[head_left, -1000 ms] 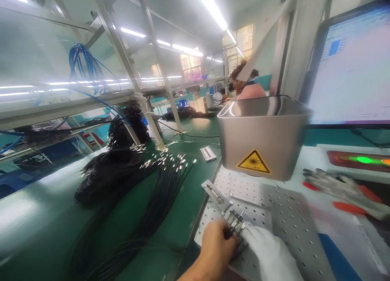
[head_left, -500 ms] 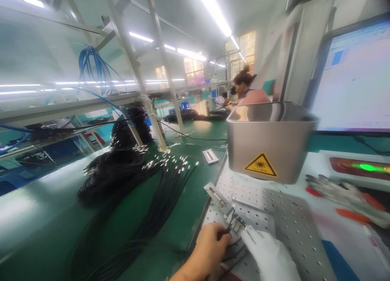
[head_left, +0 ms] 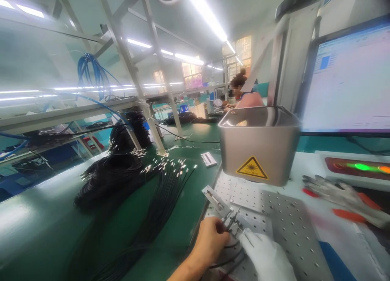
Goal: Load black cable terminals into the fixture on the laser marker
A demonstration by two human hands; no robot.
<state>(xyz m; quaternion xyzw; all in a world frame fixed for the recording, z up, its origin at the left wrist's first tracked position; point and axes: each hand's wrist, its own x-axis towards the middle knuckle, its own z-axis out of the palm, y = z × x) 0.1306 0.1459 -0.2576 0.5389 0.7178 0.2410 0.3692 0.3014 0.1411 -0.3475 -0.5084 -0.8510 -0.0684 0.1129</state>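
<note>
Two slim metal-tipped cable ends lie over a small metal fixture, just beyond the bare left hand's fingertips and short of the gloved right hand. Their long axes slant up and to the right in the view, tips pointing away from the worker, toward the metal housing. The left hand has thumb and forefinger drawn together in a pinch on the ends' near part. The right hand, in a white glove, has its fingertips against the fixture's right end; I can't tell whether it grips or merely rests. Black cables trail between the hands.

A slotted bar runs from the fixture toward the upper left, its line crossing that of the cable ends. Underneath spreads a perforated metal plate, and behind it stands the metal housing with a yellow starburst warning triangle.

To the left, a bundle of black cables fans its bright tips across the green table. To the right lie grey-and-red work gloves, beneath a lit monitor. Farther back, a person sits beyond the housing.
</note>
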